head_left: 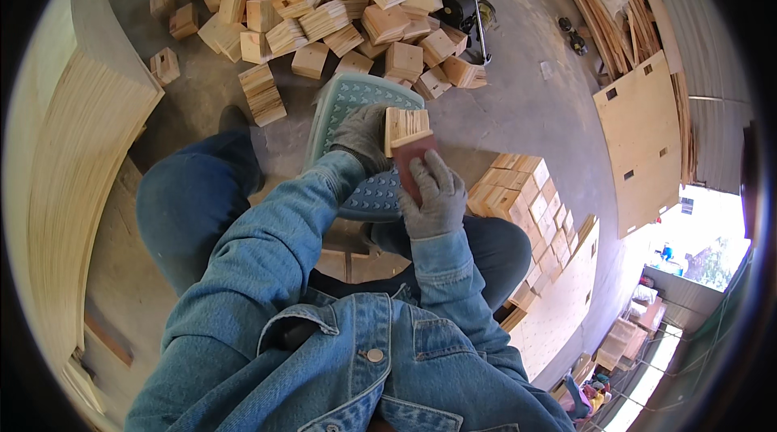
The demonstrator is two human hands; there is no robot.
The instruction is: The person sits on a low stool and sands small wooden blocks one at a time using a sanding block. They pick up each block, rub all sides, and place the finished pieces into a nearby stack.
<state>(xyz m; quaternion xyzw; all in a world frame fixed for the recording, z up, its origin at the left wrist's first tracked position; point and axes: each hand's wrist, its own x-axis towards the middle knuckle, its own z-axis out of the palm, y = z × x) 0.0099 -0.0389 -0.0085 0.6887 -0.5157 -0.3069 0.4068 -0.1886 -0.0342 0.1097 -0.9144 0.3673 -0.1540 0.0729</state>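
Observation:
In a grey work glove, my left hand (362, 137) is closed on the left side of a layered wooden block (407, 122). My right hand (437, 199), gloved too, grips a reddish-brown sanding block (411, 160) and presses it against the near face of the wood. Both are held above a pale blue-green plastic stool (368, 89) with a raised pattern, which stands between my knees. The gloves partly hide the wooden block and the sanding block.
A loose heap of wooden blocks (324, 15) lies on the floor ahead, with a black power tool (461, 7) beside it. Neatly stacked blocks (530, 205) stand on a board to my right. A tall plywood stack (81, 132) rises at left; panels (639, 140) lean at far right.

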